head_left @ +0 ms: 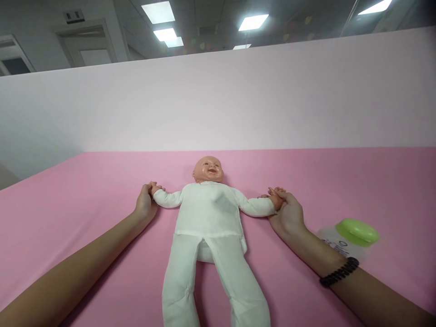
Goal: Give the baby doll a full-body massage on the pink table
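Observation:
A baby doll point(209, 209) in a white cloth top and trousers lies on its back on a pink surface point(112, 181), head at the far end, both arms stretched out sideways. At the left, my left hand point(146, 200) is closed around the doll's small hand. My right hand point(288, 213) grips the doll's other hand at the right, the palm partly turned up and the thumb over the wrist. The doll's feet are cut off by the lower edge of the view.
Beside my right forearm lies a translucent bottle with a green cap point(357, 231), partly hidden by the arm. A white wall panel point(218, 100) rises behind the pink surface. Ceiling lights and a door point(91, 47) show beyond it.

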Demonstrator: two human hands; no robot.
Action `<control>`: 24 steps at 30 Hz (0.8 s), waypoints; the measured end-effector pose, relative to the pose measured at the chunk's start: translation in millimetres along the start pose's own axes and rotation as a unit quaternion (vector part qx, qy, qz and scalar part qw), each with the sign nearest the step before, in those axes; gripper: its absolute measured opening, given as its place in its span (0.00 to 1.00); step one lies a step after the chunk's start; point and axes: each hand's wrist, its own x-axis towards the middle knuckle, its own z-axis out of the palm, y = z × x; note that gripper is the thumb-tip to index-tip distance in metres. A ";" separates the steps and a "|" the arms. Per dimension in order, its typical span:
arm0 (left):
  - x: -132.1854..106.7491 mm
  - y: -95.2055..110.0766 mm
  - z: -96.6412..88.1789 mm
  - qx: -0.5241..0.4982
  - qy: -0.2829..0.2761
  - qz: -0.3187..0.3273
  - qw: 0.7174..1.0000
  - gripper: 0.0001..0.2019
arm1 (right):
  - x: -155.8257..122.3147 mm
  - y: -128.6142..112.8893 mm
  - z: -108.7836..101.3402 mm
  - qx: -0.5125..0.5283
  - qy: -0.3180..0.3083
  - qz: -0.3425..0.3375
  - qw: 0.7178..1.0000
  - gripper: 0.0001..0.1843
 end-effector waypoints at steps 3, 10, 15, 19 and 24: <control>0.0 0.5 1.1 0.024 -0.010 -0.003 1.000 0.04 | 2.8 1.9 -3.0 -0.008 -0.031 -0.006 0.999 0.10; 0.7 -1.0 0.5 -0.002 0.005 -0.005 1.000 0.03 | 5.0 2.5 -2.5 0.009 -0.004 -0.005 1.000 0.07; -0.3 -0.3 -0.6 -0.032 0.012 0.007 0.999 0.01 | -1.2 0.1 1.2 0.021 0.003 -0.005 1.000 0.06; 1.1 -0.6 -1.7 -0.011 -0.005 0.006 1.000 0.02 | -1.4 0.1 0.7 0.007 0.000 0.002 1.000 0.06; 1.9 -1.5 -0.8 0.026 -0.012 0.001 1.000 0.05 | 6.4 3.5 -4.6 -0.017 -0.034 -0.012 0.999 0.11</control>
